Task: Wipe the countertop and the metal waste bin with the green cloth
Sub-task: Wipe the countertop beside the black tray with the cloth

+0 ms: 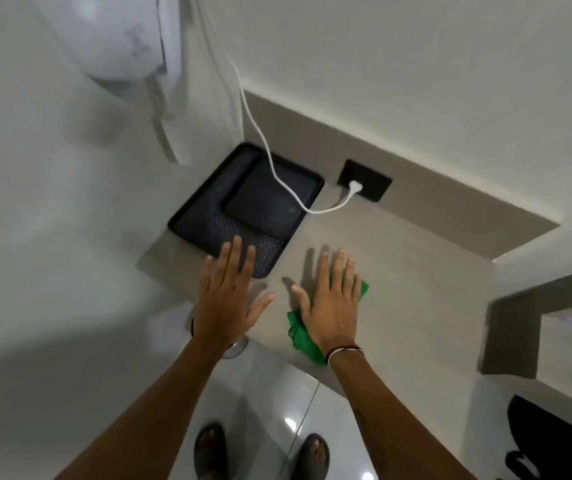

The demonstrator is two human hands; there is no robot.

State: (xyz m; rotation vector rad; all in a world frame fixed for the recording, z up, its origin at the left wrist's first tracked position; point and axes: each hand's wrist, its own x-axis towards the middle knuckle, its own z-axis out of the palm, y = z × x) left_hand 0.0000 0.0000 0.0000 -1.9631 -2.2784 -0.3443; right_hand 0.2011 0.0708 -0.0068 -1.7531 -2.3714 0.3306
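The green cloth (300, 336) lies flat on the beige countertop (416, 278), with my right hand (329, 303) pressed palm-down on top of it, fingers spread. Green shows past my fingertips and below my wrist. My left hand (229, 296) hovers open to the left, its fingers reaching over the near edge of a black tray (208, 223). Just under my left wrist, a round metal rim (237, 348) of what may be the waste bin peeks out below the counter edge; most of it is hidden.
The black tray sits in the counter's back left corner and holds a dark flat pad (267, 202). A white cable (260, 133) runs across it to a plug in a black wall socket (364, 185). A white wall-mounted appliance (118, 39) hangs above. My sandalled feet (260, 455) stand on glossy tiles.
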